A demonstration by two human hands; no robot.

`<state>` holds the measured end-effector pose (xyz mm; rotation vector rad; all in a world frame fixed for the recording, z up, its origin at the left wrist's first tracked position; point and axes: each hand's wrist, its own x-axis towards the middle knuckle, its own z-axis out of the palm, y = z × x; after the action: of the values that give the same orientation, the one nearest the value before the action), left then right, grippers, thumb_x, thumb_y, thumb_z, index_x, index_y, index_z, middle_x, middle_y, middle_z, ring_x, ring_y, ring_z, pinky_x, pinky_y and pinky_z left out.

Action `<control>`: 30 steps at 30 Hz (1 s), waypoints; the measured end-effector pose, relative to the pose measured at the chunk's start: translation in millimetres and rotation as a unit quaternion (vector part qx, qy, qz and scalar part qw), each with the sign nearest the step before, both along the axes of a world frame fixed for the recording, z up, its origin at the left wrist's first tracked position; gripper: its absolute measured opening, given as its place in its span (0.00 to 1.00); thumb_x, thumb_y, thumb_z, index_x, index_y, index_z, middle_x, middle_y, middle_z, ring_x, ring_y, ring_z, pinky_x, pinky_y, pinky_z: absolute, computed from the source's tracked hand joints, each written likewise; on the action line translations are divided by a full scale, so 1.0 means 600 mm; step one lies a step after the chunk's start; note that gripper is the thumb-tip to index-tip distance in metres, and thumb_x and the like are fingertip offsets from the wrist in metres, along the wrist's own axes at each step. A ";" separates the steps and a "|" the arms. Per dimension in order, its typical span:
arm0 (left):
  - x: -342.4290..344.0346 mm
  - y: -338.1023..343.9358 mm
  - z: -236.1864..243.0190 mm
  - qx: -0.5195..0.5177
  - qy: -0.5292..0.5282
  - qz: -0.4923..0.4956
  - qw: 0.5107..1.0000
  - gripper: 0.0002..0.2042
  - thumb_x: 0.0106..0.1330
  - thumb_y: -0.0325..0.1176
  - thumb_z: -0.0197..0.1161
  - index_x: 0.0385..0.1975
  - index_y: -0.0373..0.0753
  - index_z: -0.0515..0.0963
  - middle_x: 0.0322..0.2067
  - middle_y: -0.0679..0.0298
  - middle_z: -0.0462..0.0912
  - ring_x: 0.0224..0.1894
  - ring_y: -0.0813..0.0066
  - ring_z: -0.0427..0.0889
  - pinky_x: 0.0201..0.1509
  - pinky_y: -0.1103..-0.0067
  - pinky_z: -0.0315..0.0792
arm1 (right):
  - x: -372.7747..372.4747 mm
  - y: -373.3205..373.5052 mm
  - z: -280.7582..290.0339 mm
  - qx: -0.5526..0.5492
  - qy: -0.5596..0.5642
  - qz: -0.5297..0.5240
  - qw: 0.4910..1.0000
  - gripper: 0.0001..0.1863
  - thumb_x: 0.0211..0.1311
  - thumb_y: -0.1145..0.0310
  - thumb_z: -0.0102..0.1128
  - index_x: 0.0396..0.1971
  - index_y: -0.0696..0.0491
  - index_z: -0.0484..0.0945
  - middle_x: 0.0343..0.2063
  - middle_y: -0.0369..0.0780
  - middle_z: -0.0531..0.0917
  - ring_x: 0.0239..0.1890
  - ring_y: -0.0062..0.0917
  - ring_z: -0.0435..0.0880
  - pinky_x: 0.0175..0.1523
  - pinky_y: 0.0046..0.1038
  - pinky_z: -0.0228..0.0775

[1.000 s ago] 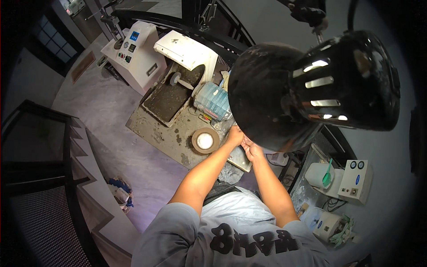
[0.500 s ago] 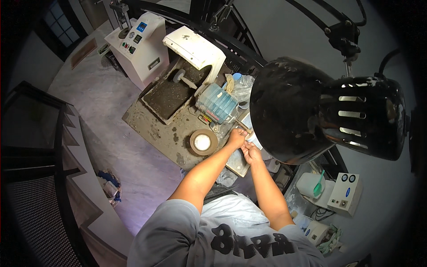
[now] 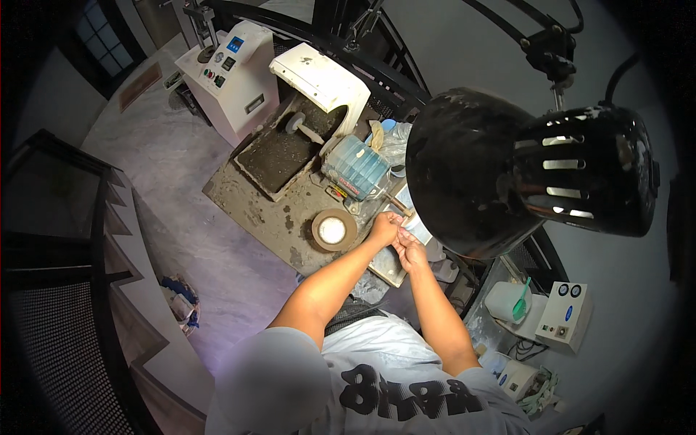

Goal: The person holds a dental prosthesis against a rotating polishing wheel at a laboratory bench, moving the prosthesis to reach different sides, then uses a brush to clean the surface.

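My left hand and my right hand meet just below the motor's spindle, fingers curled together around something small that I cannot make out. The blue bench motor lies above my hands, with a grey wheel on its other spindle over a dirty tray. A brown round pot with white contents stands left of my hands. A black lamp shade hangs close at their right. A pale board lies under my wrists.
A white machine with buttons stands at the back left beside a white hood. At lower right are a cream box with gauges, a translucent container with a green tool and cables. A dark railing runs along the left.
Since a second ago the view has shifted, so the lamp sits farther right and more of the spindle shows. My hands stay together beside it, with little change in the last half second.
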<state>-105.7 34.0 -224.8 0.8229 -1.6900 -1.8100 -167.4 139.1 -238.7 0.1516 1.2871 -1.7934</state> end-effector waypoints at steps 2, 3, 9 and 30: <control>0.005 0.001 0.004 0.003 -0.006 -0.006 1.000 0.05 0.61 0.23 0.53 0.29 0.28 0.76 0.25 0.59 0.80 0.27 0.78 0.76 0.31 0.80 0.70 | 0.002 0.005 -0.003 -0.002 0.010 0.007 1.000 0.11 0.62 0.79 0.46 0.44 0.64 0.69 0.41 0.43 0.77 0.41 0.27 0.78 0.45 0.26 0.73; 0.007 0.002 0.006 -0.005 -0.002 -0.009 1.000 0.05 0.61 0.22 0.53 0.29 0.29 0.76 0.25 0.60 0.80 0.27 0.79 0.76 0.31 0.81 0.70 | 0.002 0.007 -0.007 -0.003 0.029 0.010 1.000 0.11 0.62 0.79 0.47 0.43 0.63 0.70 0.40 0.43 0.77 0.40 0.27 0.78 0.45 0.26 0.74; 0.018 0.001 -0.005 -0.002 0.028 -0.011 1.000 0.05 0.61 0.20 0.51 0.28 0.30 0.75 0.26 0.61 0.80 0.28 0.79 0.76 0.32 0.81 0.71 | 0.012 0.012 -0.032 0.030 0.065 -0.006 0.997 0.09 0.61 0.78 0.49 0.40 0.63 0.73 0.35 0.41 0.79 0.35 0.26 0.80 0.41 0.25 0.74; -0.004 0.011 -0.089 0.194 0.115 -0.060 0.972 0.07 0.65 0.21 0.46 0.31 0.34 0.74 0.27 0.65 0.78 0.29 0.80 0.75 0.36 0.81 0.70 | 0.012 0.012 -0.031 0.098 0.178 0.000 0.979 0.08 0.59 0.78 0.53 0.37 0.65 0.75 0.30 0.43 0.80 0.28 0.24 0.81 0.33 0.22 0.77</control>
<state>-107.9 40.8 -278.2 0.6396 -1.2835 -2.2654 -160.1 146.2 -257.5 -0.0665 1.7179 -1.7425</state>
